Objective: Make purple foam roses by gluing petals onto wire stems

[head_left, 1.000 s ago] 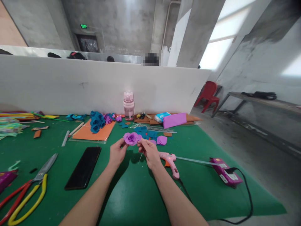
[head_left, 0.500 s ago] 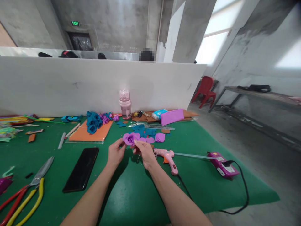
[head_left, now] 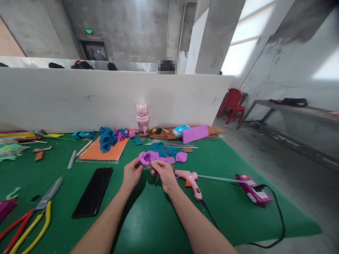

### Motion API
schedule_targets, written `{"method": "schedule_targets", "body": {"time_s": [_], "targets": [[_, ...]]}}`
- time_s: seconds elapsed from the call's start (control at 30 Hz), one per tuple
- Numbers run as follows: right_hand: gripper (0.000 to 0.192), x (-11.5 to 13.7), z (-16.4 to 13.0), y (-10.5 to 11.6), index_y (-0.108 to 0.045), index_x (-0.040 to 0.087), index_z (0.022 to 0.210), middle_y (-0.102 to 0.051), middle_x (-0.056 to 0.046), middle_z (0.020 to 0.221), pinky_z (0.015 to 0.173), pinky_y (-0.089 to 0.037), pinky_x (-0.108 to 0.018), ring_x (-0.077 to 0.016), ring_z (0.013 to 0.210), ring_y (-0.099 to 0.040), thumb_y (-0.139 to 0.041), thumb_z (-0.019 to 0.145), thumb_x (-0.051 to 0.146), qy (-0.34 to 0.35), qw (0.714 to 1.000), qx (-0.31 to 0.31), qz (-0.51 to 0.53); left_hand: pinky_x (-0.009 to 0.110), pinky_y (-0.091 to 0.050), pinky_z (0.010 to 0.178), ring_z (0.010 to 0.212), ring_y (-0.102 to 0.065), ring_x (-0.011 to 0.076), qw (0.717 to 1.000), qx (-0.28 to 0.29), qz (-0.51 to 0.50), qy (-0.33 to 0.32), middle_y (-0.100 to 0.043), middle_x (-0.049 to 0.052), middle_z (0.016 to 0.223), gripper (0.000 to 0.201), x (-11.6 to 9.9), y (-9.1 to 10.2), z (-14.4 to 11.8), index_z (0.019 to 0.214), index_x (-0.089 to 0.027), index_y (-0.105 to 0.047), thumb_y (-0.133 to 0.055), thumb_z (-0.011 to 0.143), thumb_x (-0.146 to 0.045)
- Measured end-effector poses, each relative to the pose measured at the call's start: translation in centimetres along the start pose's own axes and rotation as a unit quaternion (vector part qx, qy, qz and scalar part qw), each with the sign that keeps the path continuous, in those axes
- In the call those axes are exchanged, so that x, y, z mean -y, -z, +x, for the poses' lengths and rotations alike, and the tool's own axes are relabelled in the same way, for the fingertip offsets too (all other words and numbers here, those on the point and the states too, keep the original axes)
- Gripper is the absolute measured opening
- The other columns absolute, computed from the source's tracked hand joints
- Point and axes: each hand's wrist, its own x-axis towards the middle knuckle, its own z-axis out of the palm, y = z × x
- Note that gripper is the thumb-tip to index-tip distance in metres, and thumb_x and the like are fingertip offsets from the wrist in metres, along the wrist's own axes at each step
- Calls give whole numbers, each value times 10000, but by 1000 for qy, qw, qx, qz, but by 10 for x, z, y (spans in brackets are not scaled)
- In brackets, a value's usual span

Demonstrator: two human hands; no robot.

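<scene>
A purple craft flower with layered petals is held up between both hands above the green table. The fingertips of my left hand pinch its left edge. My right hand grips the flower from the right, thumb against a petal, and a thin wire stem pokes out below these fingers. Just right of that hand lies a pink glue gun with a long clear glue stick in its back. Behind the hands are loose purple petals and teal pieces.
Teal flowers rest on an orange sheet. A black phone and large shears lie to the left. A pink bottle stands by the white partition. A purple power box with a black cord sits right.
The whole view has shifted slightly, so everything appears a little lower and further right. Both hands keep hold of the flower, with hardly any change in grip.
</scene>
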Motion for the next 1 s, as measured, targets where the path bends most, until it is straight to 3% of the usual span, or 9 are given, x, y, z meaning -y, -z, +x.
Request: {"method": "schedule_targets", "body": {"time_s": [0.23,0.47,0.7,1.0], "targets": [[352,-3,3,1,-658,131,648,-614,-14,564,441,-375,-177,-61,441,-481,-680,635,482,-48,998,-31,40,290,-483,743,777,-624,185,994,-54,-92,15,-706,21,822,280,2,3,2,867,-143,-693,-649,659,-325],[315,-7,6,3,-634,140,602,-560,19,521,436,-365,-176,-51,430,-456,-717,611,444,-4,997,-70,34,250,-475,616,623,-608,155,992,-43,-101,67,-665,-3,650,237,3,3,2,827,-147,-677,-642,672,-322],[336,-2,1,0,-649,127,663,-585,16,538,419,-361,-165,-34,405,-449,-716,625,455,-64,993,6,95,193,-404,574,584,-517,108,999,-45,3,-3,-586,-43,597,168,-1,3,-1,696,-154,-648,-599,710,-314],[291,-3,0,2,-636,124,673,-624,10,572,411,-378,-155,-26,398,-454,-753,597,380,-124,980,42,152,204,-433,671,684,-573,127,994,-63,78,-49,-663,-3,744,179,-6,6,-2,810,-163,-660,-561,746,-298]]}}
